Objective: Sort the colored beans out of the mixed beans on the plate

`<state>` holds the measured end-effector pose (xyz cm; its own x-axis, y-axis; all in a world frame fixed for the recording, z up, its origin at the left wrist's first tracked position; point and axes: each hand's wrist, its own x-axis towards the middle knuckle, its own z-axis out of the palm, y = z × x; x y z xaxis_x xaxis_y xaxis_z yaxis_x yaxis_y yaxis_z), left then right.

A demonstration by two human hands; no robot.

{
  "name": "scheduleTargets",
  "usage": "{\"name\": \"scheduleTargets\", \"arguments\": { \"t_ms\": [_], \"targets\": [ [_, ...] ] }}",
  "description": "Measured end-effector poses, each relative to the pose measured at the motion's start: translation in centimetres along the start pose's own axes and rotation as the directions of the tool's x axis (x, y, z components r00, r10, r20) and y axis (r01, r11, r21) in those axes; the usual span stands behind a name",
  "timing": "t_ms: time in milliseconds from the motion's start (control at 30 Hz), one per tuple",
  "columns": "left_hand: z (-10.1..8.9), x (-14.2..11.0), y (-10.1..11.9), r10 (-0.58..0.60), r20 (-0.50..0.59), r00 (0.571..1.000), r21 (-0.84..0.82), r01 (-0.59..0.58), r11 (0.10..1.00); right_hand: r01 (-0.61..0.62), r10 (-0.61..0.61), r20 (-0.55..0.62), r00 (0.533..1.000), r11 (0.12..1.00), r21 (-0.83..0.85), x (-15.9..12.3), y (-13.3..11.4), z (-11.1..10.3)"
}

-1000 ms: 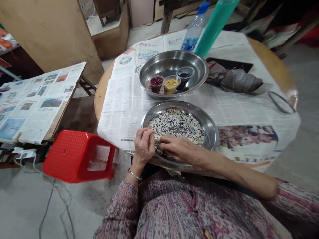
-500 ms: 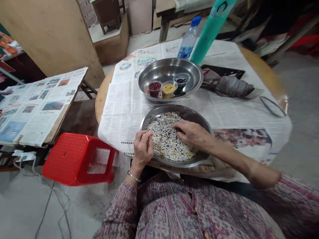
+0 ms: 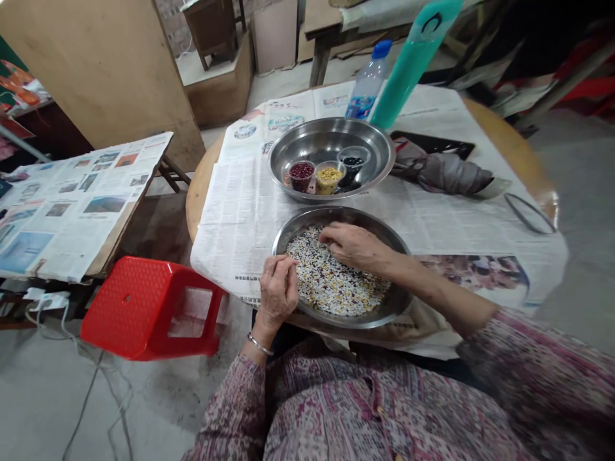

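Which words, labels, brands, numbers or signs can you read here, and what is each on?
No text can be quoted with certainty.
Central newspaper: characters and columns, too small or blurred.
Left newspaper: print too small.
Clear bottle: printed label, brand unreadable.
Teal container: no text I can make out.

Red stool [image 3: 125, 299], gray floor [image 3: 36, 384].

The near basin [image 3: 360, 217] and far basin [image 3: 327, 132] are smooth, glossy metal; the small cups [image 3: 328, 180] are clear plastic, the stool [image 3: 125, 307] shiny plastic; matt newspaper [image 3: 230, 192] overlies the wooden tabletop [image 3: 500, 136]
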<state>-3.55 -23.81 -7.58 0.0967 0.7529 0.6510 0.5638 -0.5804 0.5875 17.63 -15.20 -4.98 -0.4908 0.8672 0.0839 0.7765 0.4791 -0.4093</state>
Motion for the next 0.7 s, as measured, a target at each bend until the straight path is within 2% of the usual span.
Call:
{"name": "scheduleTargets", "arguments": {
  "t_ms": [67, 133, 233, 367, 467, 533, 567, 600, 633, 700],
  "targets": [
    [0.0, 0.0, 0.0, -0.001, 0.001, 1.0, -0.001, 0.001, 1.0, -0.006, -0.007, 0.075, 0.997, 0.985, 0.175, -1.1, 0.0, -0.6],
    [0.0, 0.0, 0.0, 0.006, -0.008, 1.0, -0.007, -0.006, 1.0, -0.002, -0.005, 0.025, 1.0, 0.964, 0.267, -2.6, 0.0, -1.4],
    [0.0, 0.0, 0.0, 0.019, -0.016, 1.0, -0.005, -0.019, 1.0, 0.008, 0.032, -0.153, 0.988, 0.968, 0.252, -5.0, 0.0, -2.1],
    [-0.2, 0.2, 0.1, 0.031, 0.001, 1.0, 0.036, -0.031, 0.999, -0.029, 0.073, -0.248, 0.966, 0.983, 0.18, -8.0, -0.6, -1.7],
    [-0.9, 1.0, 0.9, 0.067, 0.104, 0.992, 0.091, -0.076, 0.993, -0.042, 0.069, -0.358, 0.931, 0.996, 0.082, -9.6, -0.9, -0.6],
    [-1.5, 1.8, 1.9, 0.088, 0.248, 0.965, 0.128, -0.123, 0.984, -0.016, 0.037, -0.453, 0.891, 0.999, 0.049, -10.1, -0.8, 0.4],
    [-1.9, 2.2, 2.5, 0.101, 0.345, 0.933, 0.131, -0.155, 0.979, 0.007, 0.016, -0.507, 0.862, 0.999, 0.044, -10.3, -0.8, 0.9],
    [-2.1, 2.7, 3.1, 0.117, 0.46, 0.88, 0.115, -0.19, 0.975, 0.034, -0.005, -0.555, 0.832, 0.999, 0.042, -10.3, -0.7, 1.4],
    [-2.3, 3.1, 3.6, 0.136, 0.579, 0.804, 0.084, -0.225, 0.971, 0.06, -0.027, -0.593, 0.804, 0.997, 0.037, -10.3, -0.6, 1.8],
    [-2.2, 3.8, 4.5, 0.187, 0.773, 0.606, -0.013, -0.28, 0.96, 0.094, -0.058, -0.639, 0.767, 0.995, 0.022, -10.2, -0.4, 2.5]
  ]
}}
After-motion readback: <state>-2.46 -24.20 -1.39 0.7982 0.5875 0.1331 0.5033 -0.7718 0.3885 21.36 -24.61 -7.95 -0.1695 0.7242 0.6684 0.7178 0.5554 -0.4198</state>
